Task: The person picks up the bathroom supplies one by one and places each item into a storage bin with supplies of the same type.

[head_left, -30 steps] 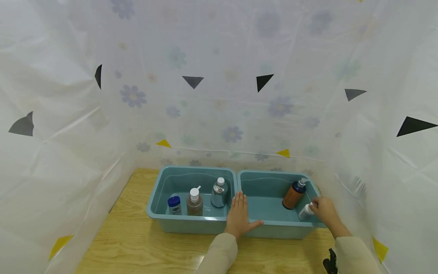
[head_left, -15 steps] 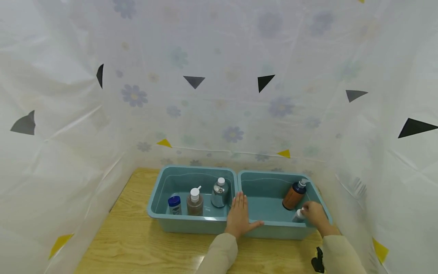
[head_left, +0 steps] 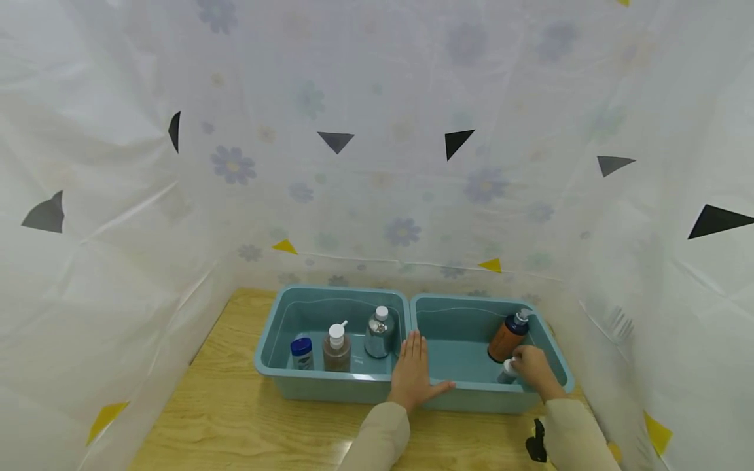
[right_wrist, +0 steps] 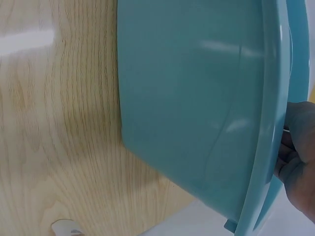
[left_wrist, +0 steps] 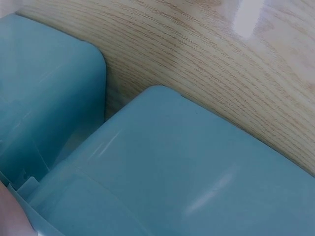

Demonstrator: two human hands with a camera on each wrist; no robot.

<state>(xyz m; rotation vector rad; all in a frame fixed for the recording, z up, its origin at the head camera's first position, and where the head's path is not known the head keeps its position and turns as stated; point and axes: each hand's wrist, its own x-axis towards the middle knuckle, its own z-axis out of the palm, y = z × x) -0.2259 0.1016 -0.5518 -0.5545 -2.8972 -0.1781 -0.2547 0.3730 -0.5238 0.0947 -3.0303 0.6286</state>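
Two teal bins stand side by side in the head view, the left bin (head_left: 330,386) and the right bin (head_left: 471,399). My left hand (head_left: 412,374) rests with straight fingers over the near rims where the bins meet, its thumb out along the right bin's rim. My right hand (head_left: 535,369) reaches into the right bin's near right corner and pinches the white cap of a small bottle (head_left: 505,375). Beside it, an orange-and-dark pump bottle (head_left: 505,339) leans at the bin's right side. In the right wrist view, the bin wall hides the small bottle from below my fingers (right_wrist: 290,160).
Inside the left bin are a blue-capped container (head_left: 302,356), a brownish bottle with a white pump top (head_left: 337,353) and a silvery white-capped bottle (head_left: 379,335). Both bins stand on a wood-grain table (head_left: 235,405). White sheeting (head_left: 377,183) encloses the back and sides.
My right hand has moved left and slightly down inside the right bin, carrying the small bottle away from the right wall. The left hand has stayed in place.
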